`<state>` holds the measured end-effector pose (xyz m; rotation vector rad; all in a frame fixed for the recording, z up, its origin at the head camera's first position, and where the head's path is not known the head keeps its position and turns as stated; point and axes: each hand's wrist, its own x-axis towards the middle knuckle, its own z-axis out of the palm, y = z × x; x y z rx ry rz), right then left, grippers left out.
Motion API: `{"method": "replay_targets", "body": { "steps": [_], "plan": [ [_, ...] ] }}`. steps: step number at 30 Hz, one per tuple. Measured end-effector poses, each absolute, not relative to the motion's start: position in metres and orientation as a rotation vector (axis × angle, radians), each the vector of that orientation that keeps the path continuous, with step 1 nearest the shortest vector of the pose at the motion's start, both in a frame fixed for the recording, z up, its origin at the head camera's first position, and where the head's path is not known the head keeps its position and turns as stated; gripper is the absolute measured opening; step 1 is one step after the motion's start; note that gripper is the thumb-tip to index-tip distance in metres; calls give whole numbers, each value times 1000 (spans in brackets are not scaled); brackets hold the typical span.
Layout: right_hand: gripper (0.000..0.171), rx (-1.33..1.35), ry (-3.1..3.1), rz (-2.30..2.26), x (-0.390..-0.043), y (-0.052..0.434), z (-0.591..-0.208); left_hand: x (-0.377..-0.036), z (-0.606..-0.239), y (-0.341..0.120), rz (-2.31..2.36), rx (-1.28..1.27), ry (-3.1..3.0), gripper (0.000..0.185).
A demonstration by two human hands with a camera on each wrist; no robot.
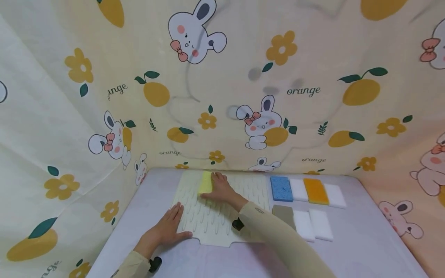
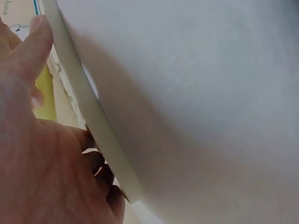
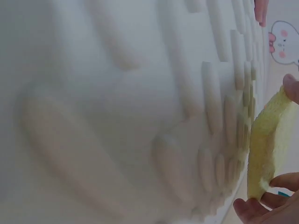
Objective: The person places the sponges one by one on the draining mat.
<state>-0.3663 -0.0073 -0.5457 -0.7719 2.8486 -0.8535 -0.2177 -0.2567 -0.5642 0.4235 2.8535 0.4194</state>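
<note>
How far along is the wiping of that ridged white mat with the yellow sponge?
Done: nothing shows which ridges are already wiped. In hand: the right hand holds the yellow sponge at the far edge of the ridged mat, while the left hand lies flat on its near left corner. Left: cannot tell; the other sponges sit unused beside it.

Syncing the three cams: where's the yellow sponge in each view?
Head: yellow sponge at the far left part of the ridged white mat, under the right hand.
Left wrist: a yellow sliver at the left edge, behind the left hand; probably the sponge.
Right wrist: sponge at the right edge, pinched by fingertips.
Shared landmark: the mat.
</note>
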Motion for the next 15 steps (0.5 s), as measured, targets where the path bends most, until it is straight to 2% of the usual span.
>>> {"method": "replay_targets", "body": {
  "steps": [15],
  "plan": [
    [115, -714, 2842, -820, -384, -38, -547, -220, -573, -260, 496, 419, 2841, 124]
  ]
}}
